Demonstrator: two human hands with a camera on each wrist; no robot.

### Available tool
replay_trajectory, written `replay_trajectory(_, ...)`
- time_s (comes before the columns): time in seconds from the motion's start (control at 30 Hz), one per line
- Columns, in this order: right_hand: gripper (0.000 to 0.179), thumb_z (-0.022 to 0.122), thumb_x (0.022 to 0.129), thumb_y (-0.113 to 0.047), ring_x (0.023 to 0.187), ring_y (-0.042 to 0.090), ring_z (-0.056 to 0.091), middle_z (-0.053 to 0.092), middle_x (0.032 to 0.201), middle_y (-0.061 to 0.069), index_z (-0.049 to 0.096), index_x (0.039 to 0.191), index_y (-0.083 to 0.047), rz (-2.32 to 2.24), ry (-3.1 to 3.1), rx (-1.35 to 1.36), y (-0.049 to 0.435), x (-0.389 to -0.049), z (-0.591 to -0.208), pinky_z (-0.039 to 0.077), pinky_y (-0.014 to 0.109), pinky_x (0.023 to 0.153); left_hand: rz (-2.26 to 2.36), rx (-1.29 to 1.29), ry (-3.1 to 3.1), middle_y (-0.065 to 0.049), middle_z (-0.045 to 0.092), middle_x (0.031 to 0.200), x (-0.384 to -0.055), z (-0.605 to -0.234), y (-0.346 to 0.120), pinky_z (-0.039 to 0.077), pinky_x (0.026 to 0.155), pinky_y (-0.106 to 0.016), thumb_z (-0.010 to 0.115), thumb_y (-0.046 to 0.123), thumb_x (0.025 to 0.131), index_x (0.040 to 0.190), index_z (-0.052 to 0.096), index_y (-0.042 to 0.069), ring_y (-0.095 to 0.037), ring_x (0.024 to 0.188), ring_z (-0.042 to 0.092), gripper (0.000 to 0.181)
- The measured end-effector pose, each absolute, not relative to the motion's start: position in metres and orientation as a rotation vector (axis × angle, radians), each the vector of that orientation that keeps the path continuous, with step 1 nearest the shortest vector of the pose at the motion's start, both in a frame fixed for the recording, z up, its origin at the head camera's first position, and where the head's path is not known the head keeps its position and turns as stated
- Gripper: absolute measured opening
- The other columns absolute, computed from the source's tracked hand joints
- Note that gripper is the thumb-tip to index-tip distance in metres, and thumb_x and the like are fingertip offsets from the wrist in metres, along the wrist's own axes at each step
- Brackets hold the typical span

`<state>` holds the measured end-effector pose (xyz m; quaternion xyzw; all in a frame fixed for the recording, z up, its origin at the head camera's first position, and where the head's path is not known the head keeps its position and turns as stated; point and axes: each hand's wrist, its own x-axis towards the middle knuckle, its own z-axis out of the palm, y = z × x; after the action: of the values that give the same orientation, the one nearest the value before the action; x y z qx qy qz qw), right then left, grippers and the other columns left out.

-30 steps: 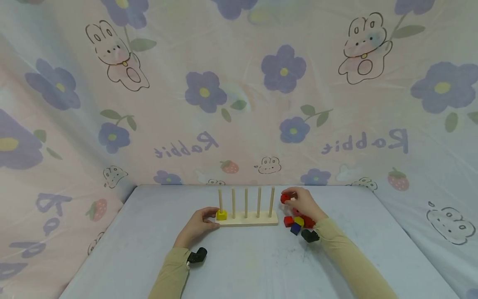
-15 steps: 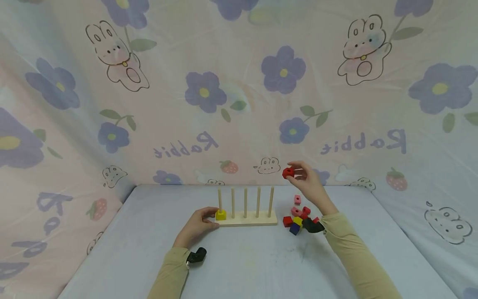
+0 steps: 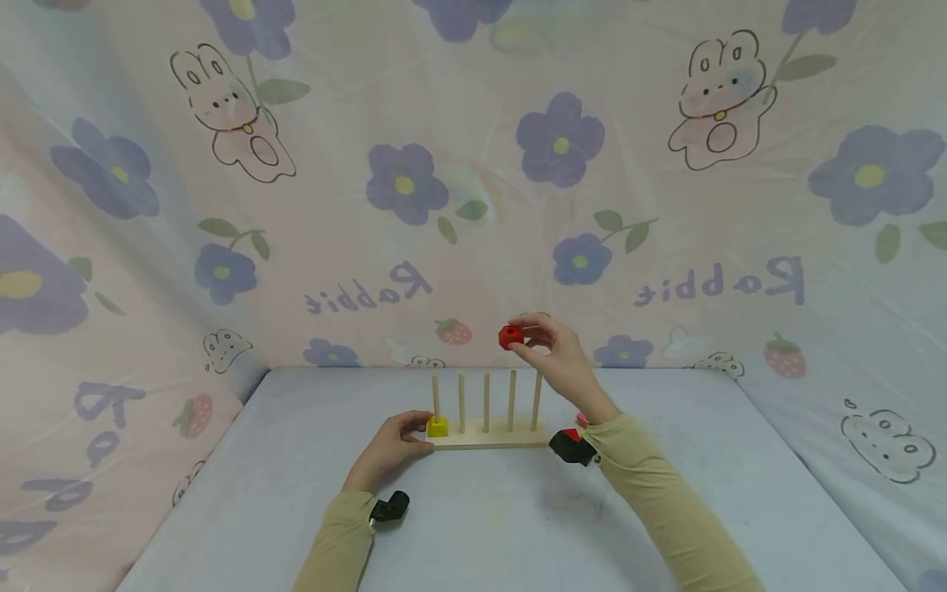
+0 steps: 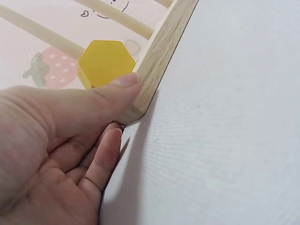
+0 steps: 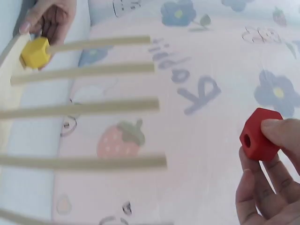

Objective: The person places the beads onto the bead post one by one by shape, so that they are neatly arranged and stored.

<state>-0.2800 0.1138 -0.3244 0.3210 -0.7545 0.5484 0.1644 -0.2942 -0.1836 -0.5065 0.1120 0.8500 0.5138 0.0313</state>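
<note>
A wooden peg board (image 3: 491, 436) with a row of upright pegs stands on the table. Around its leftmost peg, down on the base, sits a yellow hexagonal bead (image 4: 105, 63). My left hand (image 3: 394, 444) grips the board's left end, thumb on the base beside that bead and fingers at the end face. Raised above the pegs on the right side, my right hand (image 3: 558, 362) pinches a red hexagonal bead (image 5: 258, 133) between thumb and fingers. The bead's round hole shows toward the pegs in the right wrist view.
Right of the board, a pink bead (image 3: 582, 420) and a red bead (image 3: 570, 434) peek out behind my right wrist and its black camera (image 3: 571, 448); the rest of the pile is hidden. A patterned curtain (image 3: 473, 247) rises behind the white table (image 3: 473, 526).
My right hand has lifted the red bead from beside the pile, then carried it left over the pegs. The left hand has stayed on the board's end.
</note>
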Motion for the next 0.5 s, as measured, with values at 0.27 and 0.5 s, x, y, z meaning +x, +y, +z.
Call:
replay_trajectory(0.27,0.033,0.067,0.085,0.007,0.095,0.033,0.063,0.063,0.110,0.021,0.060,0.116,0.007,1.596,-2.193,0.986,0.067,-0.277,-0.338,0.052,0.035,0.082,1.578,0.359,2.607,-0.009,0.061,0.119,-0.296,-0.511,-0.185,0.050,0.076,-0.031,0.081,0.014,0.077,0.127,0.060,0.008,-0.017,0.084,0.059,0.054)
replay_trajectory(0.5,0.032,0.067,0.084,0.007,0.093,0.035,0.064,0.063,0.110,0.022,0.060,0.116,0.008,1.618,-2.162,1.034,0.038,-0.277,-0.349,0.052,0.041,0.083,1.568,0.327,2.601,-0.008,0.060,0.120,-0.295,-0.507,-0.185,0.050,0.079,-0.033,0.080,0.015,0.078,0.128,0.059,0.011,-0.018,0.085,0.059,0.053)
